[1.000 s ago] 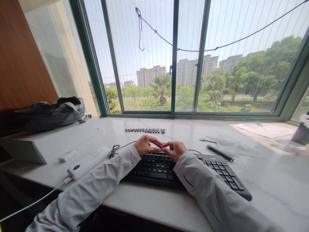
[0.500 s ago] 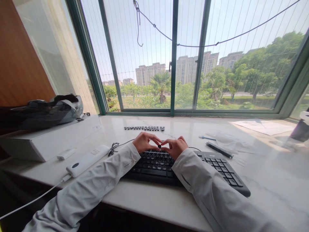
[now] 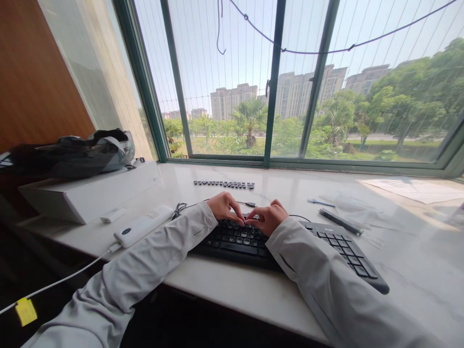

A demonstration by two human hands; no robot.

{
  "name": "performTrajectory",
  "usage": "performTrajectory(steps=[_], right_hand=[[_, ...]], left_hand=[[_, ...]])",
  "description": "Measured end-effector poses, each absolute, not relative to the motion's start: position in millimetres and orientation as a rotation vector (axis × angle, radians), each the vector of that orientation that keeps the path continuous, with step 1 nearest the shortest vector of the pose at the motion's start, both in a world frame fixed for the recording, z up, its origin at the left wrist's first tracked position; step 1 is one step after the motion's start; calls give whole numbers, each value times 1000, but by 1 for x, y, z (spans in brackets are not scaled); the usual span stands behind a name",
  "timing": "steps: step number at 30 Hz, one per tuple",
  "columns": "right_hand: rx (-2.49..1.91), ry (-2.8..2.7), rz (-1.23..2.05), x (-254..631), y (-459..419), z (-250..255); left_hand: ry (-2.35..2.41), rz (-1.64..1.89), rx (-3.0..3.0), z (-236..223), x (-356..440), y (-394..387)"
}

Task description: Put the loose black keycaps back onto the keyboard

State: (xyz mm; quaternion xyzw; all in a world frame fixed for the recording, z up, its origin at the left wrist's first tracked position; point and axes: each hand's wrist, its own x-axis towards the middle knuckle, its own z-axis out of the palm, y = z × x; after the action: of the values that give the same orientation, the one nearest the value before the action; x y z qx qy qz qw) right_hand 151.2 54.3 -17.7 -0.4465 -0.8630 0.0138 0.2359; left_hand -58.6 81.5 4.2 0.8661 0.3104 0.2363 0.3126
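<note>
My left hand (image 3: pixel 226 208) and my right hand (image 3: pixel 268 217) rest side by side on the upper rows of a black keyboard (image 3: pixel 326 241). The fingers of both are curled, and their tips meet and press down on the keys. What lies under the fingertips is hidden. A row of several loose black keycaps (image 3: pixel 224 184) is lined up on the marble sill behind the keyboard, apart from both hands. Light grey sleeves cover both my arms.
A white power bank (image 3: pixel 143 226) with a cable lies left of the keyboard, beside a white box (image 3: pixel 90 193) with a dark bag (image 3: pixel 72 154) on it. A black pen-like tool (image 3: pixel 340 221), clear plastic (image 3: pixel 348 203) and papers (image 3: pixel 416 189) lie to the right. The window frame stands behind.
Both hands, which held a small black keycap between their fingertips above the keyboard, have dropped onto the upper keys. The camera view has shifted to the left.
</note>
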Motion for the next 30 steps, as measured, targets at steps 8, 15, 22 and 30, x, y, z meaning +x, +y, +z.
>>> performTrajectory(steps=[8,15,22,30], right_hand=[[-1211,-2410,203,152,56,-20],[-1300,-2366,443,152,56,-15],[-1352,-2369,522,149,55,-17],[-1233,-2379,452,150,57,-22]], left_hand=[[833,633,2295,-2,-57,83],[833,670,2273,-1,-56,80],[728,503,2330,7,-60,81],[727,419,2405,10,-64,82]])
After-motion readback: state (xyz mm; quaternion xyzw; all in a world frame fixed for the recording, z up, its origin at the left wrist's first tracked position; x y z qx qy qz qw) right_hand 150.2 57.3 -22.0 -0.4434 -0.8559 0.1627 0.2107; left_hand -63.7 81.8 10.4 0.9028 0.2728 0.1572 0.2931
